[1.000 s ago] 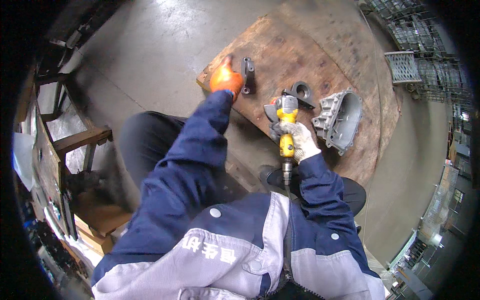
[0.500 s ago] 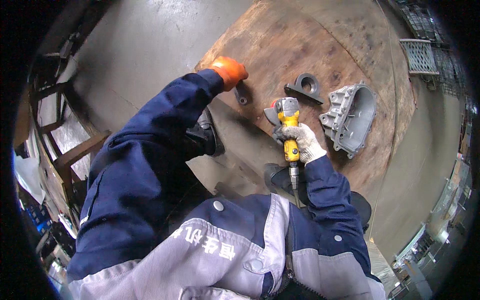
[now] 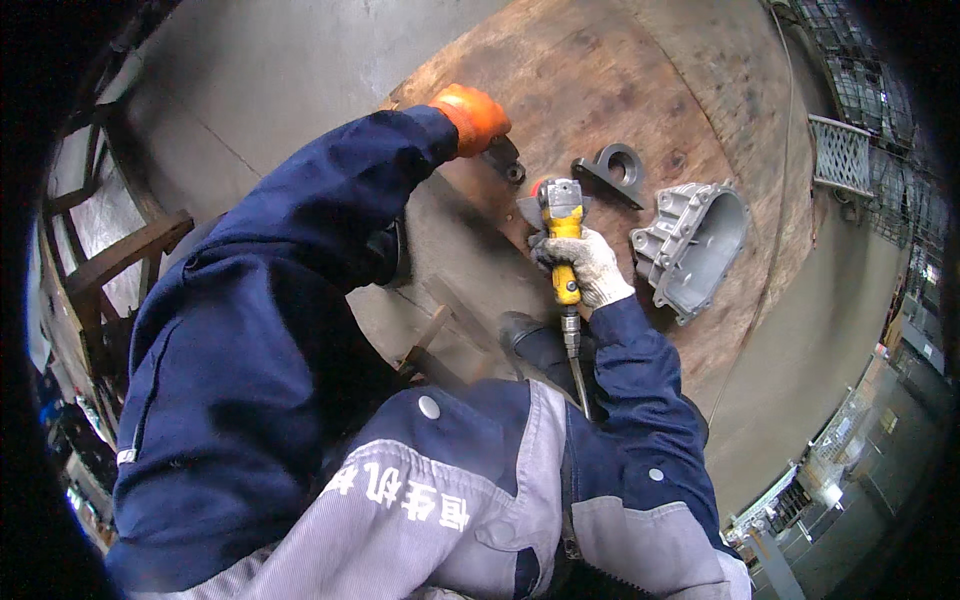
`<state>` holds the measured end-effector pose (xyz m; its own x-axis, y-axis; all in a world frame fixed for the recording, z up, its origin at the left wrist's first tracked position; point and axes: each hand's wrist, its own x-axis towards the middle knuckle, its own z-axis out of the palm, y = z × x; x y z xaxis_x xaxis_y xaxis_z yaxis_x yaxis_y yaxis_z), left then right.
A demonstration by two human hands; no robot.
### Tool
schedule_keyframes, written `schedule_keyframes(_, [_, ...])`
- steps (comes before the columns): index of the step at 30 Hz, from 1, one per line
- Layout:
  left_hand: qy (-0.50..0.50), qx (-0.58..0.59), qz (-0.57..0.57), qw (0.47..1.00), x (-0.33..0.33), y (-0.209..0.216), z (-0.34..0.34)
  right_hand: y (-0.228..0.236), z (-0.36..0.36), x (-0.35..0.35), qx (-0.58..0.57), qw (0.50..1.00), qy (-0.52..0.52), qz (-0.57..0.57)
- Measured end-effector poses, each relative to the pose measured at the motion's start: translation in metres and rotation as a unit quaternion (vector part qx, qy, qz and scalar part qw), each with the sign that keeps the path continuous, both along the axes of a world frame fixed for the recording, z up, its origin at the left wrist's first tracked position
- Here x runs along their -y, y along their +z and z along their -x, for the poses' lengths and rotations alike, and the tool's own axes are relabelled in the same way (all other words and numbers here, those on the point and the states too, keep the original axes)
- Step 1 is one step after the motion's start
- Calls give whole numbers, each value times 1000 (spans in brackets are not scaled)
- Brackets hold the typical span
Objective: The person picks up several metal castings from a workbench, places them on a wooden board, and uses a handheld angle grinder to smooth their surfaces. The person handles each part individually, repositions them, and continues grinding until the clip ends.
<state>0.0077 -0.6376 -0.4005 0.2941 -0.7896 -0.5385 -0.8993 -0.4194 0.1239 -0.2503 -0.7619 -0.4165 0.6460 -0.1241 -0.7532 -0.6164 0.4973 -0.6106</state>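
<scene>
Lying in the right hand (image 3: pixel 592 265) — yellow tool (image 3: pixel 566 228).

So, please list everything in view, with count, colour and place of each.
Grinder: one, yellow and silver, in the right hand
Hose: one, grey, joined to the grinder
Dark part: one, blackish, beside the left hand, grip unclear
Ringed part: one, dark grey, on the wooden surface
Metal housing: one, silver, right of ringed part
Wooden surface: one, brown, under the housing
Lattice panel: one, pale, right of the surface
Wire cages: several, grey, upper right
Wooden frame: one, brown, left
Floor: one, grey, around the surface
Jacket: one, navy and grey, lower centre
Left hand: one, orange glove, upper centre
Right hand: one, pale glove, gripping grinder
</scene>
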Motion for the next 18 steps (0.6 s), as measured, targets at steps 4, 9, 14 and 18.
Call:
schedule_keyframes(4, [-5,-9,1,1000,-3,2,0,-9,-7,-8,-2,1000,9,-15])
schedule_keyframes(9, [0,-26,9,1000,-3,2,-2,-16,-21,-11,-9,1000,27,2])
schedule_keyframes(14, [15,-36,5,999,-2,-3,-4,-21,-20,-20,-39,998,40,-7])
schedule_keyframes(18, [24,-39,5,999,-3,-5,-5,-19,-12,-29,-36,995,86,41])
